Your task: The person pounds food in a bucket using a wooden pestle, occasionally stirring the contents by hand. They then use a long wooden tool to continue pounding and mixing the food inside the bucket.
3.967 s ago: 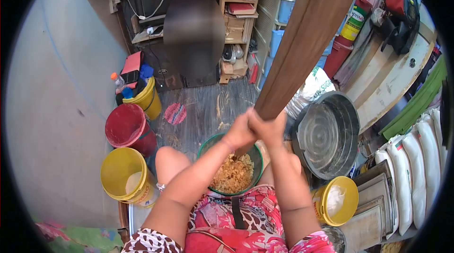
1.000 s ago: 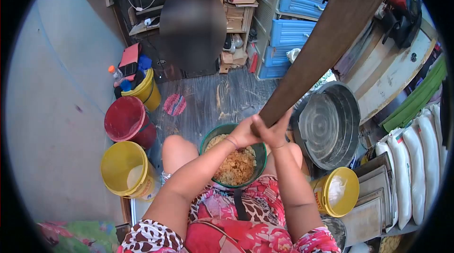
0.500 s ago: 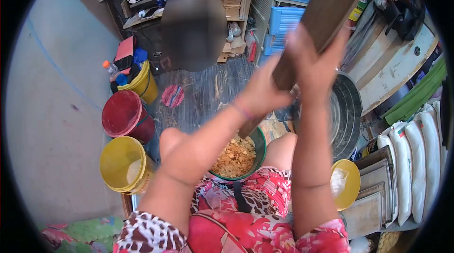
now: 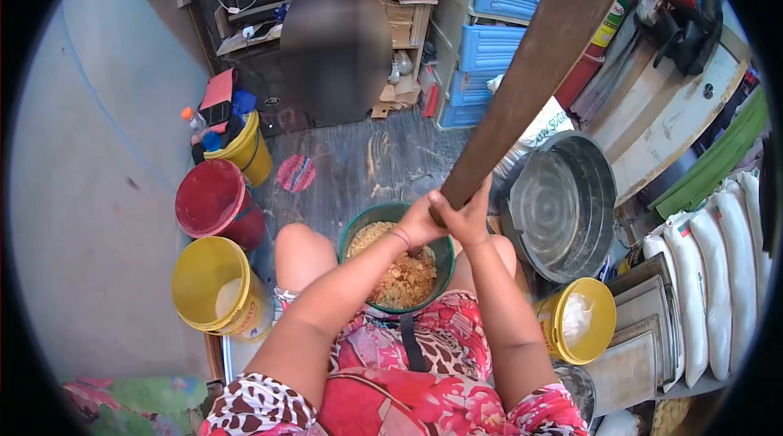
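A long brown wooden beam [image 4: 530,85] slants from the upper right down to the green bucket [image 4: 447,277] between the knees. My left hand [image 4: 420,222] and my right hand [image 4: 466,220] are both wrapped round its lower part, close together above the bucket. Inside the bucket lies a crumbly yellow-orange mass [image 4: 401,277]. The lower end of the beam is hidden behind my hands and left wrist.
A red bucket [image 4: 214,199] and a yellow bucket [image 4: 209,285] stand at left, a fuller yellow bucket [image 4: 249,150] behind them. At right are a large black tub [image 4: 563,208], a small yellow bucket [image 4: 591,322], stacked trays [image 4: 632,354] and white sacks [image 4: 710,265].
Both hands and the beam have moved down, from high above the bucket to just over it. The view has shifted slightly, and more of the bucket's contents shows.
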`<state>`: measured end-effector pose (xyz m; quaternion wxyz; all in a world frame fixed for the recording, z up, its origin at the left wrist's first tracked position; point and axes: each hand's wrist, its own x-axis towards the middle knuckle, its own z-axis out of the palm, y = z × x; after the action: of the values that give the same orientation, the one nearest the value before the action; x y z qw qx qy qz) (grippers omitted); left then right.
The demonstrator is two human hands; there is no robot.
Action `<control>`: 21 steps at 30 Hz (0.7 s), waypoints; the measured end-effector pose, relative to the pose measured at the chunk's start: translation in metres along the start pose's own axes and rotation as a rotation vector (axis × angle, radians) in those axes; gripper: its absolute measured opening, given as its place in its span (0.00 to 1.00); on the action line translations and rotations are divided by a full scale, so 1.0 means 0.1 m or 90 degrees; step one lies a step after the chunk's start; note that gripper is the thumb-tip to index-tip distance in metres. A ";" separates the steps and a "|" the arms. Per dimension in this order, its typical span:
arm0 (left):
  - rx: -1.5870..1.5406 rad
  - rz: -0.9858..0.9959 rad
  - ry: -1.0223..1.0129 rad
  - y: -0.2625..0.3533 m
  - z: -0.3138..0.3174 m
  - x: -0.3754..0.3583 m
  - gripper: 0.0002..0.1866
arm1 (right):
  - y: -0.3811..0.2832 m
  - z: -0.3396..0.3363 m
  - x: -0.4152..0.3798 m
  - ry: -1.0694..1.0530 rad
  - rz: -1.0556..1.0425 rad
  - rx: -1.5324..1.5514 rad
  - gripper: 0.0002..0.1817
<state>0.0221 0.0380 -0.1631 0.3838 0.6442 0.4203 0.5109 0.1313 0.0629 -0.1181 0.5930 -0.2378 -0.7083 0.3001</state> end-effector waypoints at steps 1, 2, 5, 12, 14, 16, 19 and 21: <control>0.056 0.049 -0.007 0.29 -0.08 0.11 0.36 | -0.25 -0.03 0.25 0.015 -0.063 -0.014 0.43; -0.010 0.076 -0.001 0.55 -0.11 0.25 0.37 | -0.55 -0.10 0.53 0.019 -0.132 -0.023 0.45; 0.097 0.307 0.057 1.79 -0.31 0.64 0.41 | -1.68 -0.27 1.36 0.079 -0.167 -0.030 0.36; 0.064 0.252 -0.083 3.51 -0.49 0.72 0.10 | -2.57 -0.48 2.27 -0.211 -0.419 0.177 0.23; 0.129 0.111 -0.024 3.14 -0.46 0.77 0.35 | -2.76 -0.21 2.05 0.207 0.038 0.010 0.20; 0.077 0.252 0.047 1.79 -0.28 0.84 0.37 | -1.61 -0.40 1.62 0.125 -0.132 -0.167 0.29; -0.221 -0.076 0.069 -0.18 0.03 0.01 0.45 | 0.24 0.14 0.04 0.024 -0.060 -0.009 0.41; -0.108 -0.163 0.000 -1.09 0.05 -0.20 0.46 | 0.64 0.28 -0.47 0.017 0.150 0.056 0.39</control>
<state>0.0085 0.0574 -0.2715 0.4988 0.5506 0.4541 0.4917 0.1116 0.0719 -0.1992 0.5730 -0.2975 -0.6535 0.3951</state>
